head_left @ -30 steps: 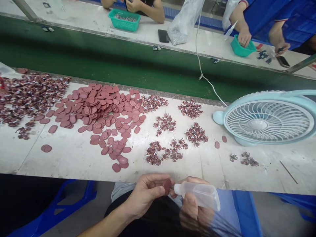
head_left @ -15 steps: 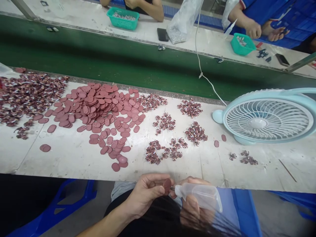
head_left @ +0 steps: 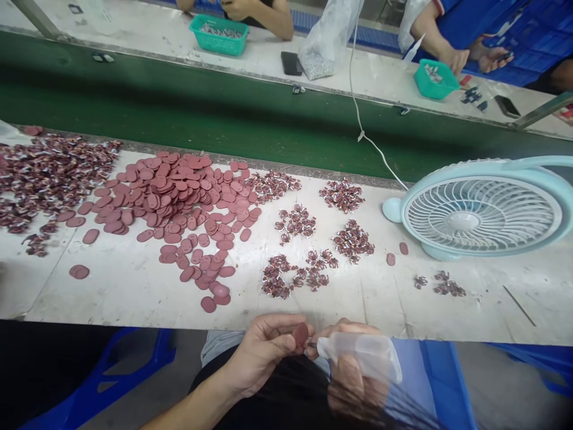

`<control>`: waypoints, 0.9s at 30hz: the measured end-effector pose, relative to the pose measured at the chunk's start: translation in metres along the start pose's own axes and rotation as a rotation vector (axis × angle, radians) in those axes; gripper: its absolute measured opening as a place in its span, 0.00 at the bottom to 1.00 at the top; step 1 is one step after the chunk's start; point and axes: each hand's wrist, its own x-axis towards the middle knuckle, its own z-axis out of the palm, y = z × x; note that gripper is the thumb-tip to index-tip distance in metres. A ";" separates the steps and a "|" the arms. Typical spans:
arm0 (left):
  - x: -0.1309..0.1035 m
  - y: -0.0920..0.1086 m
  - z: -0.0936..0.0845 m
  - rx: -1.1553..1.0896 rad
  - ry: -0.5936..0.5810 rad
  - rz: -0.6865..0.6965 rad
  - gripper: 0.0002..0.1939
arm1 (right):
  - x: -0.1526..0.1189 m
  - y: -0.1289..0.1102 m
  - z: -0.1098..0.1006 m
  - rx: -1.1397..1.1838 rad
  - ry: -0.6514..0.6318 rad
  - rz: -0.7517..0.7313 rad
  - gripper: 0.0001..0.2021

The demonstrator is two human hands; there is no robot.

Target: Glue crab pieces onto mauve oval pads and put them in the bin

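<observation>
The left hand (head_left: 264, 352) pinched a small red disc (head_left: 301, 334) in a closed grip; the right hand (head_left: 353, 376) gripped a clear bottle (head_left: 364, 355) — nozzle touching the disc, below the worktop (head_left: 134, 286) edge.

Flat oval dusty-red rubber discs (head_left: 179, 197) heap on a scuffed off-white worktable (head_left: 125, 286); beyond runs a dark green conveyor belt (head_left: 201, 113). The round plastic fan (head_left: 481, 209) is pale blue with white grille.
</observation>
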 end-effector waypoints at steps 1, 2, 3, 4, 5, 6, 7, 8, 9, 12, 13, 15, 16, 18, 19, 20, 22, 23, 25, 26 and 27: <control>0.000 0.001 -0.001 -0.001 0.008 -0.009 0.22 | 0.004 -0.003 -0.002 0.036 0.019 0.011 0.16; -0.001 0.001 -0.001 -0.003 0.018 -0.017 0.22 | 0.010 -0.005 -0.006 0.105 0.053 0.040 0.17; -0.002 0.002 -0.002 -0.005 0.031 -0.025 0.23 | 0.018 -0.008 -0.013 0.211 0.093 0.097 0.18; -0.002 0.004 -0.002 -0.004 0.044 -0.030 0.23 | 0.028 -0.010 -0.023 0.358 0.115 0.187 0.19; -0.003 0.005 -0.004 -0.002 0.054 -0.031 0.24 | 0.039 -0.011 -0.035 0.519 0.153 0.259 0.20; -0.003 0.006 -0.005 0.001 0.063 -0.026 0.24 | 0.051 -0.010 -0.048 0.699 0.138 0.339 0.19; -0.004 0.007 -0.007 0.006 0.074 -0.022 0.24 | 0.062 -0.009 -0.062 0.896 0.084 0.416 0.17; -0.004 0.009 -0.009 0.011 0.089 -0.018 0.23 | 0.071 -0.006 -0.076 1.053 0.021 0.482 0.18; -0.004 0.010 -0.012 0.018 0.107 -0.016 0.22 | 0.078 -0.004 -0.087 1.102 -0.019 0.509 0.18; -0.006 0.015 -0.021 0.039 0.177 -0.005 0.21 | 0.079 0.001 -0.102 1.128 -0.076 0.515 0.21; -0.006 0.018 -0.023 0.040 0.194 0.000 0.22 | 0.075 0.002 -0.099 0.991 -0.081 0.461 0.21; -0.008 0.022 -0.027 0.032 0.214 0.016 0.24 | 0.063 0.003 -0.087 0.435 -0.083 0.246 0.22; -0.008 0.023 -0.028 0.025 0.218 0.024 0.25 | 0.059 0.004 -0.079 0.099 -0.080 0.117 0.22; -0.009 0.025 -0.028 0.023 0.222 0.033 0.24 | 0.058 0.008 -0.064 -0.430 -0.094 -0.081 0.16; -0.010 0.026 -0.027 0.025 0.225 0.035 0.23 | 0.062 0.010 -0.058 -0.553 -0.114 -0.132 0.14; -0.010 0.026 -0.027 0.028 0.227 0.033 0.21 | 0.068 0.011 -0.053 -0.624 -0.144 -0.160 0.15; -0.010 0.025 -0.026 0.030 0.224 0.028 0.20 | 0.082 0.011 -0.047 -0.796 -0.228 -0.210 0.15; -0.010 0.024 -0.027 0.028 0.218 0.026 0.20 | 0.088 0.010 -0.047 -0.864 -0.264 -0.227 0.13; -0.010 0.022 -0.027 0.029 0.197 0.025 0.19 | 0.094 0.005 -0.048 -0.961 -0.289 -0.250 0.11; -0.010 0.021 -0.027 0.034 0.186 0.025 0.18 | 0.093 0.002 -0.049 -0.991 -0.278 -0.260 0.11; -0.010 0.019 -0.027 0.039 0.177 0.022 0.18 | 0.089 0.000 -0.050 -1.013 -0.256 -0.273 0.11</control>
